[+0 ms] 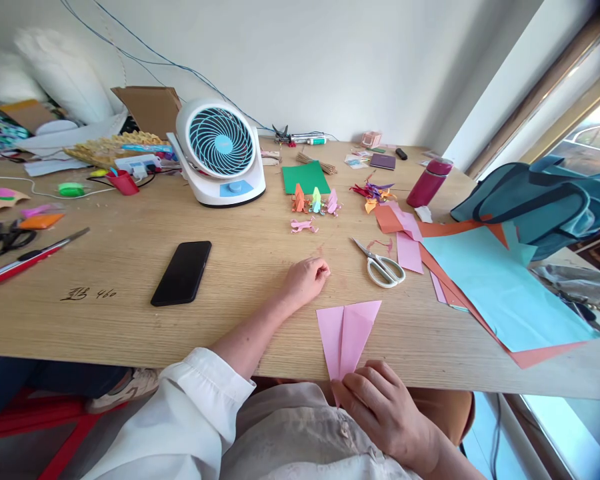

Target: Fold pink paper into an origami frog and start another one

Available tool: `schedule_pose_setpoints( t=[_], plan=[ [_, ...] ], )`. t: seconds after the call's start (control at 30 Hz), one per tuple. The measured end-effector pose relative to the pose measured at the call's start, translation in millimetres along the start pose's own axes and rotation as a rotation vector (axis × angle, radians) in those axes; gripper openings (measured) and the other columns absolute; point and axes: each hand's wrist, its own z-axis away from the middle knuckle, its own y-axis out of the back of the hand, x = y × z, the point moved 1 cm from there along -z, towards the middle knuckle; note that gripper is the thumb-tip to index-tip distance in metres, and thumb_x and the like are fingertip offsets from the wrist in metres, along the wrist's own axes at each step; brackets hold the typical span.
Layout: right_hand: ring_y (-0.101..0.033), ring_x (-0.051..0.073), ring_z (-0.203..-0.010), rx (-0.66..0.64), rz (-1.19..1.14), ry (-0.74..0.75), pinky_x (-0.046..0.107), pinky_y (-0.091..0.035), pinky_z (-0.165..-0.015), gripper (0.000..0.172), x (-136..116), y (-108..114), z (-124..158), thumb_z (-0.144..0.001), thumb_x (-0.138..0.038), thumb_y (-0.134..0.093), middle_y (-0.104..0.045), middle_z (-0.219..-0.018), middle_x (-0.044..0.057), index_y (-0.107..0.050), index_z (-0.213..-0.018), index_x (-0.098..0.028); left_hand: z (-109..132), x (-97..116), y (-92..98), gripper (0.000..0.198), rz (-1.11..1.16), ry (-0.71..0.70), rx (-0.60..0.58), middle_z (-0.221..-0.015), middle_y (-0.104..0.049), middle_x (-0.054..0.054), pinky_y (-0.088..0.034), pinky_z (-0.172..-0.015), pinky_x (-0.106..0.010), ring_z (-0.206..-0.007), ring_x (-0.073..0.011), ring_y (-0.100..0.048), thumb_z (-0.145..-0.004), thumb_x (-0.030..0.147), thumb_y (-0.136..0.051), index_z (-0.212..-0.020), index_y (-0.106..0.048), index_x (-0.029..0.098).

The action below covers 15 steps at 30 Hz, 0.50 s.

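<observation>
A sheet of pink paper [349, 335], folded into a kite-like shape with a crease down its middle, lies at the table's front edge. Its wide end points away from me and its narrow end hangs past the edge. My right hand [387, 410] pinches that narrow end between thumb and fingers. Beyond the paper to the left, my left hand [306, 279] rests on the table, its fingers curled in and no object showing in them. White-handled scissors [386, 271] lie partly open to the right of my left hand. A small folded pink paper figure [304, 225] lies farther back.
Several folded paper figures [316, 200] stand before a green paper square [306, 178]. A black phone [181, 273] lies left, with a white fan [221, 143] behind. On the right are light blue sheets [497, 287], a red bottle [430, 181] and a teal bag [540, 207].
</observation>
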Motion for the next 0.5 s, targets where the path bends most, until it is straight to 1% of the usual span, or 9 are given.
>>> schedule_pose_setpoints(
  t=[0.13, 0.2, 0.27, 0.33, 0.4, 0.5],
  plan=[
    [-0.062, 0.017, -0.072, 0.091, 0.009, -0.003, 0.035, -0.048, -0.062, 0.025, 14.1, 15.7, -16.1, -0.09, -0.006, -0.054, -0.068, -0.081, 0.006, -0.066, -0.111, -0.014, -0.7, 1.6, 3.7, 0.015, 0.107, 0.067, -0.005, -0.077, -0.066, -0.001, -0.047, -0.072, -0.024, -0.074, -0.014, -0.062, -0.09, 0.023, -0.053, -0.078, -0.061, 0.019],
    [-0.063, 0.017, -0.074, 0.143, 0.025, 0.003, 0.035, -0.049, -0.064, 0.03, 21.9, 23.6, -26.3, -0.091, -0.005, -0.05, -0.069, -0.083, 0.005, -0.065, -0.114, -0.016, -1.2, 1.3, 6.6, 0.022, 0.171, 0.132, -0.031, -0.073, -0.065, -0.001, -0.048, -0.064, -0.022, -0.066, -0.0123, -0.062, -0.093, 0.032, -0.048, -0.08, -0.059, 0.018],
    [-0.064, 0.017, -0.075, 0.187, 0.05, 0.031, 0.035, -0.049, -0.064, 0.03, 28.2, 28.9, -35.6, -0.092, -0.005, -0.048, -0.071, -0.084, 0.006, -0.066, -0.112, -0.017, -1.3, 0.5, 10.7, 0.032, 0.231, 0.216, -0.081, -0.07, -0.065, -0.001, -0.046, -0.053, -0.021, -0.057, -0.0117, -0.062, -0.096, 0.042, -0.041, -0.081, -0.056, 0.018],
    [-0.063, 0.017, -0.075, 0.203, 0.086, 0.068, 0.035, -0.049, -0.064, 0.028, 32.6, 30.6, -43.6, -0.092, -0.005, -0.048, -0.071, -0.084, 0.006, -0.067, -0.109, -0.016, -0.6, -0.1, 16.4, 0.043, 0.279, 0.294, -0.156, -0.065, -0.066, -0.003, -0.044, -0.046, -0.021, -0.052, -0.0135, -0.063, -0.098, 0.052, -0.031, -0.082, -0.053, 0.018],
    [-0.063, 0.016, -0.072, 0.199, 0.11, 0.103, 0.035, -0.048, -0.062, 0.026, 35.0, 29.3, -50.7, -0.09, -0.005, -0.05, -0.071, -0.083, 0.006, -0.067, -0.108, -0.013, 1.2, 0.2, 22.9, 0.054, 0.332, 0.361, -0.276, -0.06, -0.066, -0.004, -0.045, -0.043, -0.022, -0.05, -0.0163, -0.065, -0.097, 0.061, -0.023, -0.083, -0.052, 0.017],
    [-0.063, 0.017, -0.07, 0.169, 0.109, 0.165, 0.035, -0.048, -0.059, 0.025, 36.5, 24.3, -61.3, -0.089, -0.005, -0.052, -0.072, -0.089, 0.009, -0.067, -0.109, -0.007, 6.0, 2.1, 32.7, 0.058, 0.415, 0.457, -0.512, -0.057, -0.066, -0.004, -0.047, -0.043, -0.023, -0.048, -0.0178, -0.066, -0.094, 0.069, -0.024, -0.086, -0.05, 0.018]
  ],
)
